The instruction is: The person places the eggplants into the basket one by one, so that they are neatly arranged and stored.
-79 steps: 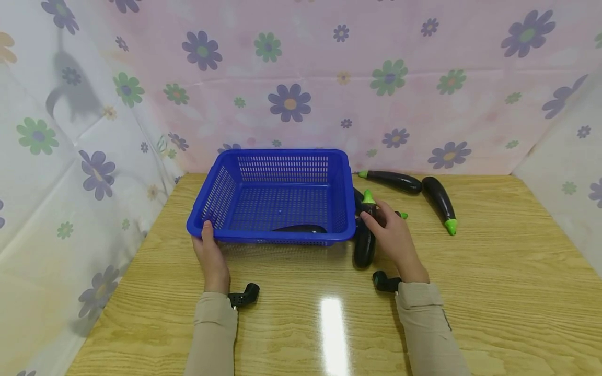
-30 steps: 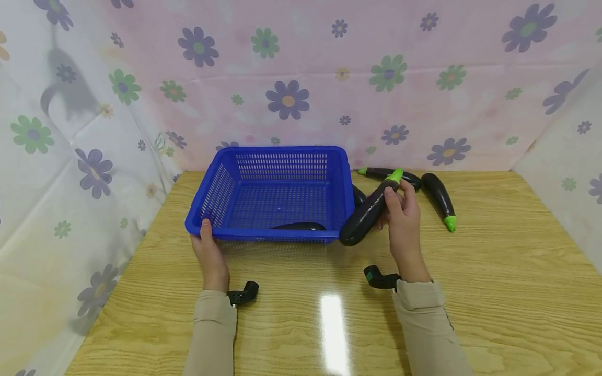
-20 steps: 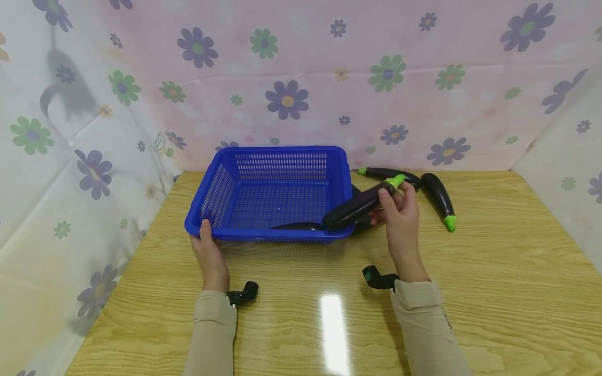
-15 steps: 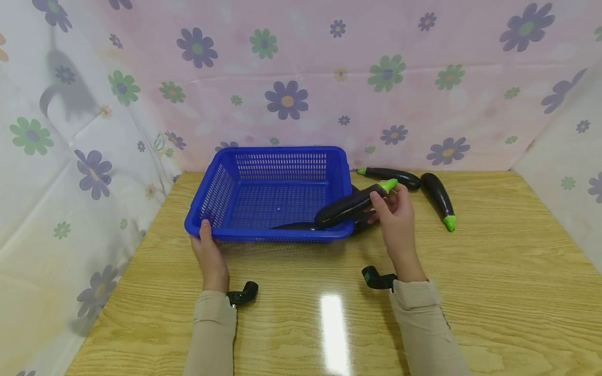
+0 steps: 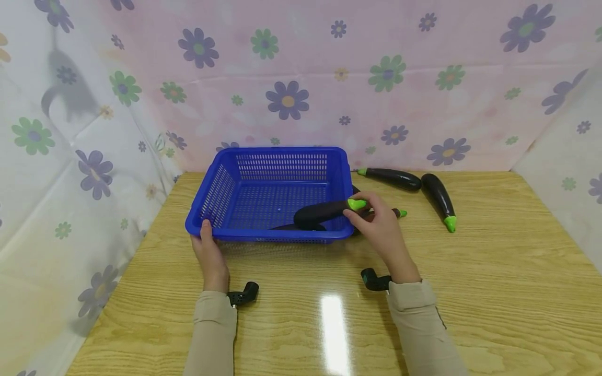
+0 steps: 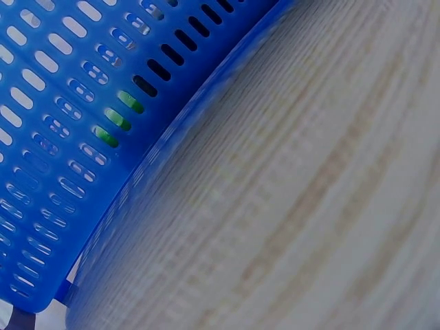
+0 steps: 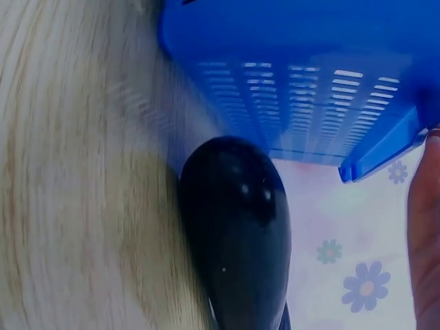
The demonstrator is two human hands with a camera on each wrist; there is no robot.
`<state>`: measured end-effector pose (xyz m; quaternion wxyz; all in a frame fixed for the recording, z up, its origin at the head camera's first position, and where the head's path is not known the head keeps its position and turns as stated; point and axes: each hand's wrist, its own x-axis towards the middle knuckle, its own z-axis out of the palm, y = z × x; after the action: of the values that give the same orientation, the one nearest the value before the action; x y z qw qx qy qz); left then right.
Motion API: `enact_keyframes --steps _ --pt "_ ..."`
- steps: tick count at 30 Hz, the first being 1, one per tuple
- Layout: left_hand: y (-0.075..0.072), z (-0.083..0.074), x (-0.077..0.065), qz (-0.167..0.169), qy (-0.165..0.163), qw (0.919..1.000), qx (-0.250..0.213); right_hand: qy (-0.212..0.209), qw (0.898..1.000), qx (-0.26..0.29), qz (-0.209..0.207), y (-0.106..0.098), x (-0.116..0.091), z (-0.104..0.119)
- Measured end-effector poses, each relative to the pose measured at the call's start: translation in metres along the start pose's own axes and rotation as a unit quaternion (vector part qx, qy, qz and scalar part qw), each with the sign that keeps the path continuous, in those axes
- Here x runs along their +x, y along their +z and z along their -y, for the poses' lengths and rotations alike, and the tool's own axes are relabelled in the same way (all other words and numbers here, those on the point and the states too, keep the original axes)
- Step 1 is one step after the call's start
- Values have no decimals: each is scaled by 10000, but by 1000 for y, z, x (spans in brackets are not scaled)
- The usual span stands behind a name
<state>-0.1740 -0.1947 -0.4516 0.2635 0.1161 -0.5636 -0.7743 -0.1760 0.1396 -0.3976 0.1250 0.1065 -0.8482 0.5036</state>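
My left hand (image 5: 210, 258) grips the front left corner of a blue slotted plastic basket (image 5: 282, 234), thumb over the rim. My right hand (image 5: 378, 230) pinches a dark eggplant (image 5: 320, 212) near its green stem. That eggplant reaches across the basket's right rim, its rounded end low inside. Below it, another eggplant (image 5: 282, 227) lies along the basket's front wall, partly hidden. Through slots in the left wrist view, a green stem (image 6: 117, 119) shows. In the right wrist view an eggplant (image 7: 237, 234) lies outside, close to the basket wall (image 7: 289, 103).
Two eggplants lie at the back right, one crosswise (image 5: 392, 178) and one slanted (image 5: 439, 201). Beside the basket's right wall, more eggplants are partly hidden; one shows its green stem (image 5: 403, 213). Flowered cloth (image 5: 301, 68) hangs behind the wooden table (image 5: 494, 292).
My right hand has lifted an eggplant from the table beside the basket, tilted it and carried it left over the right rim. My left hand stays on the basket.
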Motion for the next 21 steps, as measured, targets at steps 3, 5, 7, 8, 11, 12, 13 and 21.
enact_keyframes --steps 3,5,7,8,11,12,13,21 --pt "0 0 0 -10 19 10000 -33 -200 9994 -196 204 1 1 -2" --pt "0 0 0 -4 18 10000 -29 -266 9989 -268 278 2 2 -2" --pt "0 0 0 11 7 10000 -3 -299 9987 -272 321 2 2 -3" --pt "1 -1 0 11 1 10000 13 -288 9987 -250 338 2 3 -3" --pt "1 -1 0 6 2 10000 62 -206 9987 -246 388 1 3 -3" --pt "0 -1 0 6 4 10000 75 -186 9987 -245 413 1 3 -3" --pt "0 -1 0 -4 11 10000 81 -170 9986 -257 437 1 3 -3" --pt "0 0 0 4 7 10000 78 -219 9985 -307 393 1 3 -3"
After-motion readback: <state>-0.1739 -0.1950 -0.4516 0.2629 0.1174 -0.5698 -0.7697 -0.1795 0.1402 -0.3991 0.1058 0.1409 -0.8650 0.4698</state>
